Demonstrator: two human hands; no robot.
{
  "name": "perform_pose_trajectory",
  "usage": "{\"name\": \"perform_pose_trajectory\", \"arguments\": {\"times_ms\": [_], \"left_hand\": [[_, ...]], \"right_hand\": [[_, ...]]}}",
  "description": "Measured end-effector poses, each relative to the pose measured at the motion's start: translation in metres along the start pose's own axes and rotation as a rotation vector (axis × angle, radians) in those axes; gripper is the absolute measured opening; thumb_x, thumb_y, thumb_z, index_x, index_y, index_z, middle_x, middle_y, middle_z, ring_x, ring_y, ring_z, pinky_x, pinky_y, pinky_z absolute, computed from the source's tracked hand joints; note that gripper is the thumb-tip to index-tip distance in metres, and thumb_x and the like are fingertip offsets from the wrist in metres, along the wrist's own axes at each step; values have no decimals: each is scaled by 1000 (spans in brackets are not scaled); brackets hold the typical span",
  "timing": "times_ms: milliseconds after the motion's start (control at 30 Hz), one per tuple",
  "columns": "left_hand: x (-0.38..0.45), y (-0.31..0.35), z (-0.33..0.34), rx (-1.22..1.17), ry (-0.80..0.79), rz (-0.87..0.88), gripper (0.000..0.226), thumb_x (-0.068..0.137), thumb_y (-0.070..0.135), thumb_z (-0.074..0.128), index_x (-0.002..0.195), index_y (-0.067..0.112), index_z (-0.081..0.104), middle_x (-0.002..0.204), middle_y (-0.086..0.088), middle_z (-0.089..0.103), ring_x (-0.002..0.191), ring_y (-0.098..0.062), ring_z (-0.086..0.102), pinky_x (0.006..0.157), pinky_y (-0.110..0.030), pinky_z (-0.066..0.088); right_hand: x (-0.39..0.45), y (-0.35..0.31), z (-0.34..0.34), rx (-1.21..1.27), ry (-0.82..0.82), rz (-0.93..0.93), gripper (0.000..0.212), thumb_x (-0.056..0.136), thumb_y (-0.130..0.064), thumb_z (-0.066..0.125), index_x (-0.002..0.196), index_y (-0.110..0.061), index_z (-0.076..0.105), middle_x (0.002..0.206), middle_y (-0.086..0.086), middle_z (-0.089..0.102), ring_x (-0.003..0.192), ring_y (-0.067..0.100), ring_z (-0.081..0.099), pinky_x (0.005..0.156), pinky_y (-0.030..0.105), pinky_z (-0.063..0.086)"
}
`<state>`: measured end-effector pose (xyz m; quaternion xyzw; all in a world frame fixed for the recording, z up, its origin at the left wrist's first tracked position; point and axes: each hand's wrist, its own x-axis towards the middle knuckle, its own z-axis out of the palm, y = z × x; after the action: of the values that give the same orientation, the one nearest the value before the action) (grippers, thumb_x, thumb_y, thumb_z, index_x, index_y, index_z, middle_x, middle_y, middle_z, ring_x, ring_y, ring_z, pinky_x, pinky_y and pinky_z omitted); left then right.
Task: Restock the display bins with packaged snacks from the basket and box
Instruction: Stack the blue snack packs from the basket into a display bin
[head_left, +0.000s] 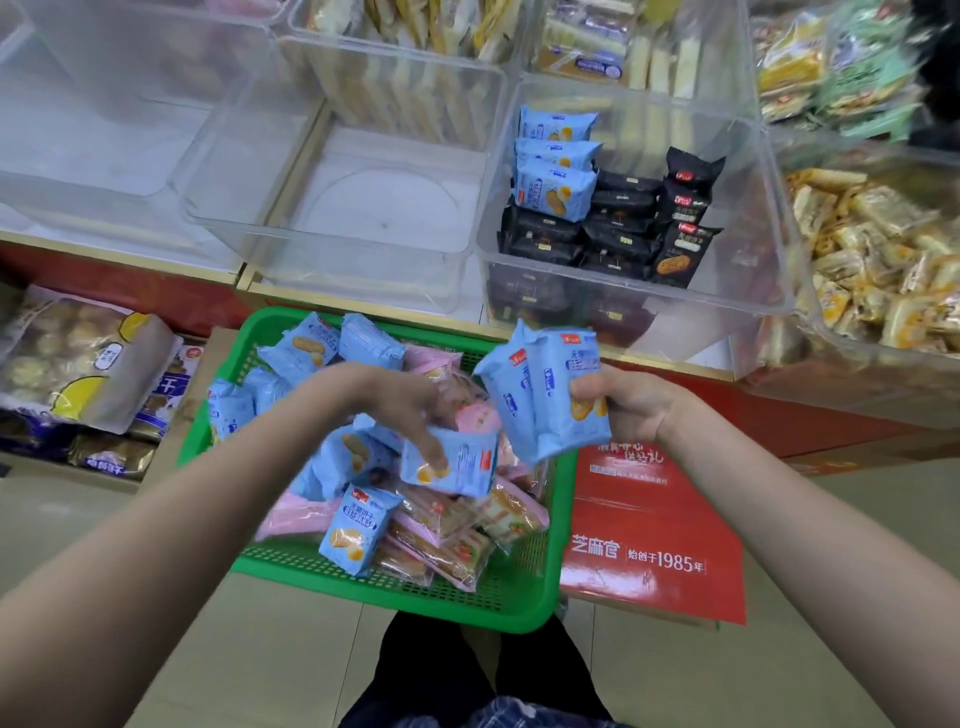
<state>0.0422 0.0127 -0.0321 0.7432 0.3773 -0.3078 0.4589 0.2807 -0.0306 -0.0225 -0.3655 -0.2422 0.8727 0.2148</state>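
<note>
Hands over basket, gripping blue packets

Pale tiled floor runs under a red shelf base (gold-trimmed along its top edge).

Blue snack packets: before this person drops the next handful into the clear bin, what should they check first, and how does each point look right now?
1. Right hand grips its blue packets firmly: ok.
2. Left hand has a sure hold on the packet it is picking: cannot tell, blurred.
3. Target bin already holds matching blue packets: ok.
4. Free room in that bin above the black packets: ok.
5. Green basket still has blue packets to take: ok.
</note>
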Motion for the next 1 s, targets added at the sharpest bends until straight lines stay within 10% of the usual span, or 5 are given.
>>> {"name": "perform_pose_trajectory", "arguments": {"times_ms": [200,533,700,867,1000], "left_hand": [[-43,-4,-41,-1024,360,244,74,41,52,87,102,13,69,106,-5,71,94,-16,67,84,-29,55],[-13,50,-94,-754,751,170,44,91,36,53,91,-8,59,69,-7,51,47,0,55,52,-15,51],[-4,73,-126,-407,728,169,60,94,55,36,74,6,64,80,-11,66,73,-25,66,55,-28,52],[5,59,-153,-5,978,41,32,94,29,50,115,10,64,117,-9,63,108,-23,57,88,-27,40],[19,36,-148,56,897,1,39,89,19,58,126,9,56,132,-12,44,110,-27,56,95,-30,40]], "right_hand": [[-6,-57,38,210,-36,-401,58,26,-27,97,79,-11,78,88,7,74,80,18,72,68,33,59],[11,-80,23,331,-180,-383,82,61,-39,82,129,-2,55,143,22,41,137,38,31,116,52,13],[6,-111,0,306,-136,-444,104,53,-39,86,141,-9,39,146,19,39,133,36,39,108,56,30],[13,-159,-38,-207,285,-498,86,40,-46,90,114,-17,59,111,6,67,103,25,61,94,43,45],[40,-176,-53,-1281,586,-203,83,50,-51,80,119,-20,46,116,9,54,103,24,53,91,34,46]]}}
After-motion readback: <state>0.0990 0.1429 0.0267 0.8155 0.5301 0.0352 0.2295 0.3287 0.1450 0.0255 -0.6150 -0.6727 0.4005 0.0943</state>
